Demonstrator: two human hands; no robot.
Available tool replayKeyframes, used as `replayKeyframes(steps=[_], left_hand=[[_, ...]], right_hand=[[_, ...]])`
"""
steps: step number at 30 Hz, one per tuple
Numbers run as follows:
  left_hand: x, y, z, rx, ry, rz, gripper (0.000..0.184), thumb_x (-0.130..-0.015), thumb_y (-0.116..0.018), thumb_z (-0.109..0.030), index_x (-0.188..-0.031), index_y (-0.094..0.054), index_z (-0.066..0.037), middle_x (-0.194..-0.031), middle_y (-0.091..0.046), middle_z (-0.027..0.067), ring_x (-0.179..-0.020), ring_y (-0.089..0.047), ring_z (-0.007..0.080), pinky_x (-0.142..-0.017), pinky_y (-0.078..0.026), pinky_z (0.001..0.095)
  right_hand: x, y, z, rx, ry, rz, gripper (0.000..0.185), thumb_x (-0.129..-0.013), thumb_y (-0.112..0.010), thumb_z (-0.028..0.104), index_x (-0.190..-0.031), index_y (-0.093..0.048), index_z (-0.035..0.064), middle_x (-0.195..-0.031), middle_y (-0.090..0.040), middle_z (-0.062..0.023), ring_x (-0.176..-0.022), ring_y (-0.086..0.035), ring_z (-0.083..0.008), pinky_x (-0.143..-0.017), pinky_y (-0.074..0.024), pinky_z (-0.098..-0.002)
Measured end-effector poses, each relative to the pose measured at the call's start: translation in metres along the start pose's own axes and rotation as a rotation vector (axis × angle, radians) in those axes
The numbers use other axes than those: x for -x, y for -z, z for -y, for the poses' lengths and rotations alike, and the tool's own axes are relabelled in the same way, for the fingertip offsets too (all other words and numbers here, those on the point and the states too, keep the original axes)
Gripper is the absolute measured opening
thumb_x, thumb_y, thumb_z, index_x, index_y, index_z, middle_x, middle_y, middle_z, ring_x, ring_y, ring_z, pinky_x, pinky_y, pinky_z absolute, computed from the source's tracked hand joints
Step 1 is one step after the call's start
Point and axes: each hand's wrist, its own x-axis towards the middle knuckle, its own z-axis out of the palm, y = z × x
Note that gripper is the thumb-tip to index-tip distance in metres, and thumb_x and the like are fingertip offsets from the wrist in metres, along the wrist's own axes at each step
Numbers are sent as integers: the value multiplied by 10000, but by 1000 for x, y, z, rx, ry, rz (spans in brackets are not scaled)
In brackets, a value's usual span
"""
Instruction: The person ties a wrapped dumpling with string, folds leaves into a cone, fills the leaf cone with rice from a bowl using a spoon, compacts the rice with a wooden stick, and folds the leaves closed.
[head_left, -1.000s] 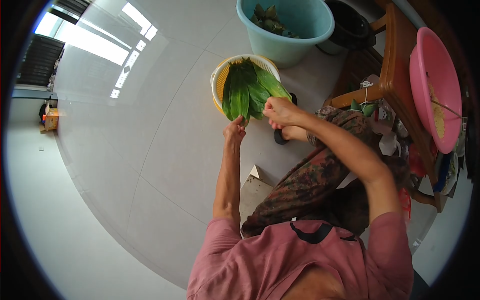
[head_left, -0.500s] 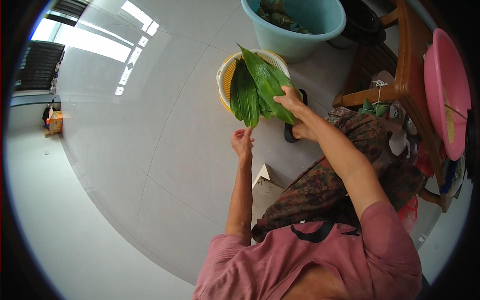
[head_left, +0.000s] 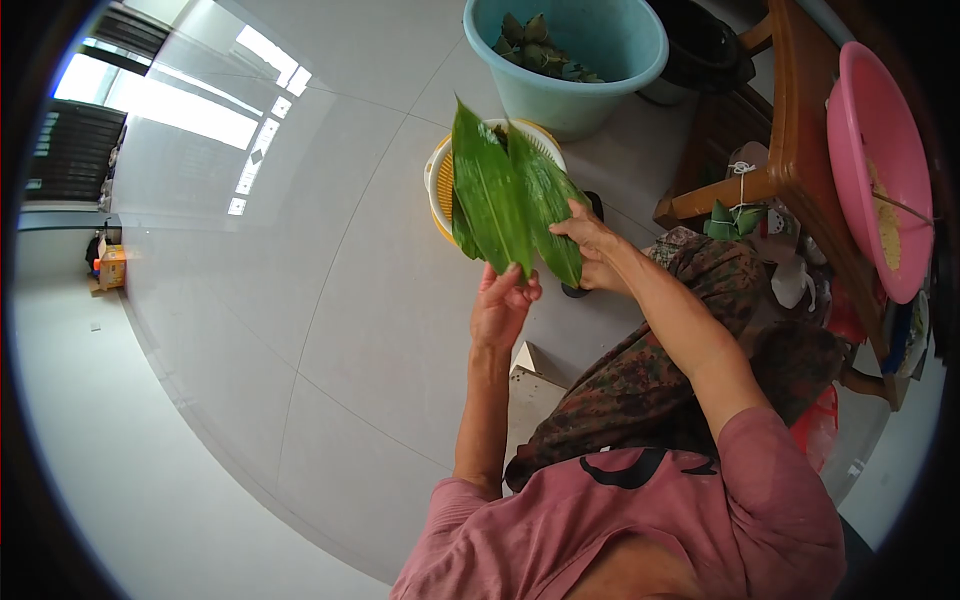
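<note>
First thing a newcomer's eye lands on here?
The long green leaves, center, held in the left hand and right hand, partly covering the white-and-yellow basket. Then the pale blue tub at the top, and the bright pink basin at the far right.

"What's changed since a second ago?"
"My left hand (head_left: 503, 310) was pinching leaf ends down by the basket (head_left: 431, 185). Now it has one broad leaf (head_left: 490, 200) raised, thumb over its lower end."
"And your right hand (head_left: 592, 232)?"
"That was bunched at a leaf's end. Now I grip a second leaf (head_left: 548, 205) partway along its edge, its lower end hanging past my fingers."
"The pile?"
"My two lifted leaves now hide most of the leaves beneath (head_left: 462, 233)."
</note>
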Motion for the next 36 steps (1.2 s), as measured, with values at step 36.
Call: replayKeyframes(steps=[36], left_hand=[[-14,-130,-2,-936,-213,289,201,-798,-609,-24,-984,-601,52,-895,-647,81,-767,-595,103,-723,-484,235]], right_hand=[[156,24,208,473,628,423,286,-833,-615,156,-1073,-559,12,-980,-610,-10,-913,-544,-74,-847,-424,-254]])
